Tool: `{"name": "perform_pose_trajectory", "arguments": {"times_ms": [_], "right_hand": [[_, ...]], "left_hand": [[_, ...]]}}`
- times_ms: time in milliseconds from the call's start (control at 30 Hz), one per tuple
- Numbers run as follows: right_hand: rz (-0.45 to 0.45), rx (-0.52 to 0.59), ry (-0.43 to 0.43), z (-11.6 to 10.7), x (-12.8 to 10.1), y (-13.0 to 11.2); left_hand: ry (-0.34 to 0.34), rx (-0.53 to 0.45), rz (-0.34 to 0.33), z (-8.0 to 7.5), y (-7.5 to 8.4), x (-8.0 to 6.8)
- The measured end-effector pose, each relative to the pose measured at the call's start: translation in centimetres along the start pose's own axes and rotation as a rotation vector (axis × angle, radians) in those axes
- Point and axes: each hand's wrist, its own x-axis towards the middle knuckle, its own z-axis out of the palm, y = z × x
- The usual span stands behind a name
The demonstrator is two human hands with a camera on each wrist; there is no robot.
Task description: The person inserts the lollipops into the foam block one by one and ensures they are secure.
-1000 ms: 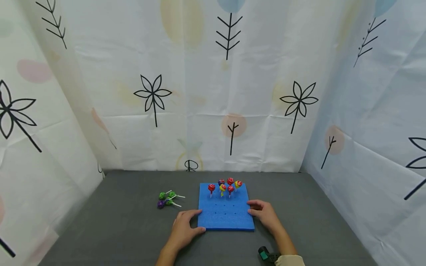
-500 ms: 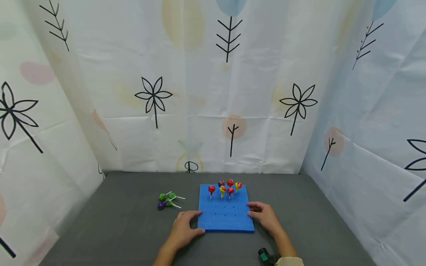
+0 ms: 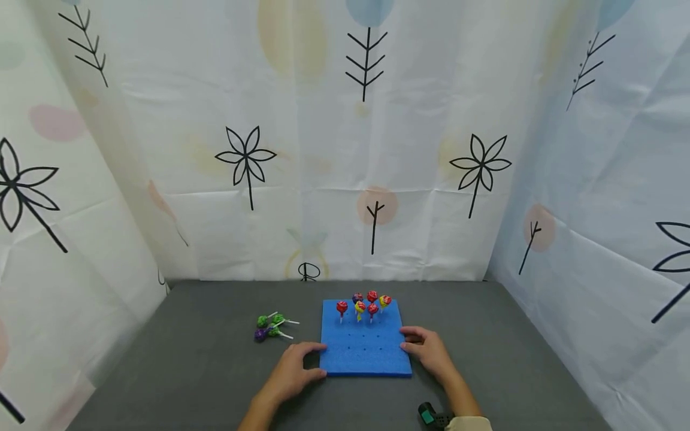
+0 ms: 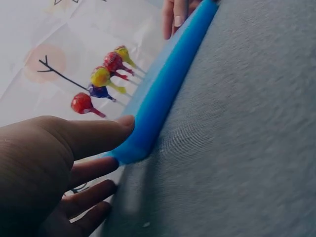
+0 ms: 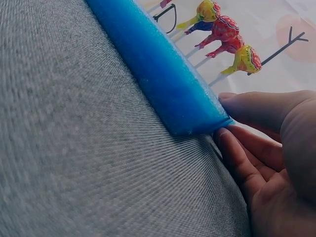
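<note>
Right now, a grey table (image 3: 188, 365) is carrying a blue foam board (image 3: 365, 353) studded with lollipops (image 3: 363, 305). Both hands are bracketing it: left hand (image 3: 291, 371) and right hand (image 3: 428, 353) are pressing relaxed, unclenched fingers against opposite edges. Loose lollipops (image 3: 271, 325) are lying just left.

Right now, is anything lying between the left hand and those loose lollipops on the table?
Nothing visible. The left hand rests at the blue foam board's left edge, and only bare gray table separates it from the loose lollipops.
</note>
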Motion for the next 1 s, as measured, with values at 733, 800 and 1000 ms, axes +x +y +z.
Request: {"name": "perform_pose_trajectory", "arguments": {"times_ms": [733, 800, 1000], "right_hand": [[-0.055, 0.010, 0.027, -0.2, 0.0, 0.5], [-0.047, 0.004, 0.029, -0.1, 0.0, 0.4], [-0.045, 0.006, 0.029, 0.1, 0.0, 0.2]], "left_hand": [[0.160, -0.054, 0.168, -4.6, 2.5, 2.2], [0.184, -0.043, 0.181, -5.1, 2.5, 2.4], [0.306, 0.000, 0.249, -6.4, 1.9, 2.8]]}}
